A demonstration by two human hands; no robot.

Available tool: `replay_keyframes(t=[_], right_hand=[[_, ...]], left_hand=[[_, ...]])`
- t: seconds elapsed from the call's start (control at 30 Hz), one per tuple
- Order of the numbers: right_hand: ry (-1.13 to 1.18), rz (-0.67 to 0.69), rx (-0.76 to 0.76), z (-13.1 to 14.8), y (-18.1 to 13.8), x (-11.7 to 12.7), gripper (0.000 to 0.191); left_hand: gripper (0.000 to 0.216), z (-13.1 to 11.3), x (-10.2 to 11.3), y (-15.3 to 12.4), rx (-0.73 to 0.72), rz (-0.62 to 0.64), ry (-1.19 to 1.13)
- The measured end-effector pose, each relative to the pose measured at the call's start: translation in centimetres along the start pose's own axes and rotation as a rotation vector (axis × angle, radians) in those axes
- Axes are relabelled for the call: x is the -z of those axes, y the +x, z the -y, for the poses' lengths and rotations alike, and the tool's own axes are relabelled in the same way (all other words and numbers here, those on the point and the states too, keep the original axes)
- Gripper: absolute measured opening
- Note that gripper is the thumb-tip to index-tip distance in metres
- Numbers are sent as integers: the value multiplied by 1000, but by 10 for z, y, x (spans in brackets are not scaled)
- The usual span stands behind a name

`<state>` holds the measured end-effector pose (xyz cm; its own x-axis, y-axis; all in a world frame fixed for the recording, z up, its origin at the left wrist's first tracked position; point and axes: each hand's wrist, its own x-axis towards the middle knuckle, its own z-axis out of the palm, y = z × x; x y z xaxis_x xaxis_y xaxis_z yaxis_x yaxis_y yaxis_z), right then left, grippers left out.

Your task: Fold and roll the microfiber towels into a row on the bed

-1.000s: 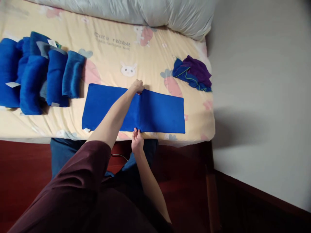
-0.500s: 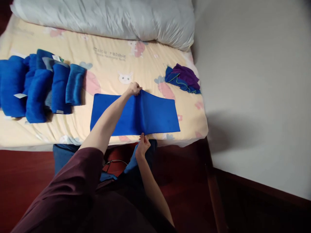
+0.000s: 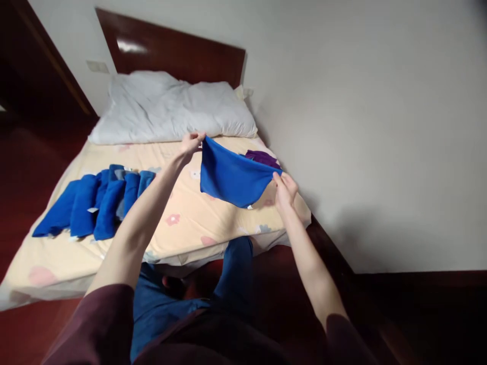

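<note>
Grip: a blue towel [image 3: 232, 177] is pinched at two corners, by the left hand [image 3: 191, 142] and right hand [image 3: 284, 188], above the bed [image 3: 182, 228].
Behind the grip: a purple cloth [image 3: 262, 158], partly hidden.
Left of the grip: rolled blue towels [image 3: 97, 203] are laid in a row.

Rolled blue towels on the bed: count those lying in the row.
About 6, packed side by side in one row on the bed, left of the left hand; overlaps may hide more.

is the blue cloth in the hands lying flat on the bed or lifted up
Lifted up. The blue cloth hangs doubled over between the left hand and right hand, each pinching an upper corner, clear above the bed.
</note>
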<state>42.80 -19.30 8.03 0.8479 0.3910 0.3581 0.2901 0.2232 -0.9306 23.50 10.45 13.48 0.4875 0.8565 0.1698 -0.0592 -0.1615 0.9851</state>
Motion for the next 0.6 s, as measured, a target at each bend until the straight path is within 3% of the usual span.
replay_keyframes(t=[0.13,0.27,0.43,0.6], right_hand=[[137,121,27,64,52,-22,52],[136,227,116,106,66,-48,59],[166,359,103,128,50,-70,53],[202,372,38,131,29,-73,44]], left_hand=[[36,-70,40,-14,-167,-78,10],[39,-115,85,-42,-282,-138,91],[39,-134,135,-77,-343,-218,164],[36,-127,159,-104,-334,-199,224]])
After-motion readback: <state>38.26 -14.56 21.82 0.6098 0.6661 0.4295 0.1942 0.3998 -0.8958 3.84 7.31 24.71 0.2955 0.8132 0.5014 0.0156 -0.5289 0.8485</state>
